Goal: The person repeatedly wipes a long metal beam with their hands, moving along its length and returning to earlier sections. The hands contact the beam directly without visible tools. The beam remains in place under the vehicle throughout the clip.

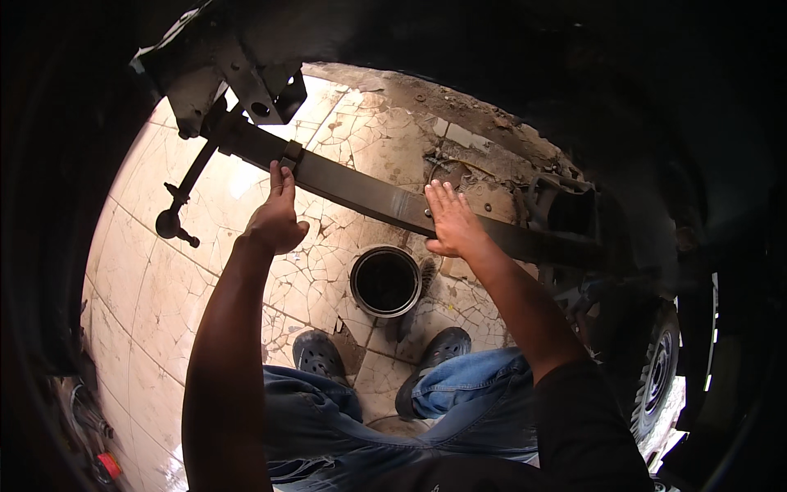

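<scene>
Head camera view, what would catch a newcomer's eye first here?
First, the long dark leaf spring running diagonally across the middle, with the left hand touching its underside and the right hand laid flat on it. Below, between the two hands, a round dark metal can stands on the cracked pale tiled floor, just ahead of the person's black shoes.

Bare forearms lead to the left hand and right hand. A black short sleeve shows. Blue jeans and dark shoes.

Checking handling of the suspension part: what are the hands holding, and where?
Both hands rest on the long dark metal leaf spring: left hand near its clamp, right hand flat at mid-length. No closed grip shows.
</scene>
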`<state>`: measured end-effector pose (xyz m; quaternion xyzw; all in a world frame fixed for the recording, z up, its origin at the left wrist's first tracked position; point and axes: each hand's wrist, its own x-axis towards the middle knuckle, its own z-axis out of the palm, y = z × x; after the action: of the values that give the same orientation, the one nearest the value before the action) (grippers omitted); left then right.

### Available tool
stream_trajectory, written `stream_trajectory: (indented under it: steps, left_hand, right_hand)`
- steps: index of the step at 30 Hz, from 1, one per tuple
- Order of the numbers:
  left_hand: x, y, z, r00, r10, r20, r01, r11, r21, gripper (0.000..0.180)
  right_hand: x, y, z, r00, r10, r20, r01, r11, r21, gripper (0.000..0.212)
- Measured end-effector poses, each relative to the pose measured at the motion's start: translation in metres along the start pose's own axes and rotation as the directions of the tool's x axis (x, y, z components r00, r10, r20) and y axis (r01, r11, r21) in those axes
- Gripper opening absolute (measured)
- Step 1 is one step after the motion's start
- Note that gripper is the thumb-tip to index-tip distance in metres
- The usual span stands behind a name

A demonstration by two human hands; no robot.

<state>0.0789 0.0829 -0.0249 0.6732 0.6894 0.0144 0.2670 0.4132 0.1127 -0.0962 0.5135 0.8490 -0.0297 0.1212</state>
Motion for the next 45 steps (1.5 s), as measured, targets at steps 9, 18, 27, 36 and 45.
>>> stream_trajectory:
  steps: [9, 18, 27, 36, 45]
  left_hand:
    - [0.008, -0.021, 0.012, 0.994, 0.081, -0.08, -0.079, 0.997, 0.021, 0.104]
    - [0.002, -0.014, 0.004, 0.997, 0.033, -0.072, -0.033, 0.999, 0.009, 0.102]
    - [0.002, -0.018, 0.008, 0.995, 0.045, -0.093, -0.044, 0.999, 0.008, 0.099]
    - [0.001, -0.017, 0.007, 0.996, 0.043, -0.075, -0.043, 0.999, -0.005, 0.1]
    - [0.002, -0.012, 0.006, 0.996, 0.049, -0.071, -0.05, 0.999, -0.013, 0.102]
  right_hand:
    - [-0.023, -0.006, 0.007, 0.996, -0.043, -0.084, 0.043, 0.999, 0.002, 0.111]
    - [-0.047, -0.022, 0.018, 0.987, -0.007, -0.158, 0.011, 1.0, 0.021, 0.108]
    - [-0.046, -0.059, 0.026, 0.965, 0.21, -0.159, -0.197, 0.976, 0.094, 0.108]
    - [-0.02, -0.082, 0.002, 0.866, 0.5, -0.009, -0.494, 0.857, 0.146, 0.103]
    - [-0.008, -0.062, -0.01, 0.839, 0.543, 0.023, -0.541, 0.831, 0.131, 0.1]
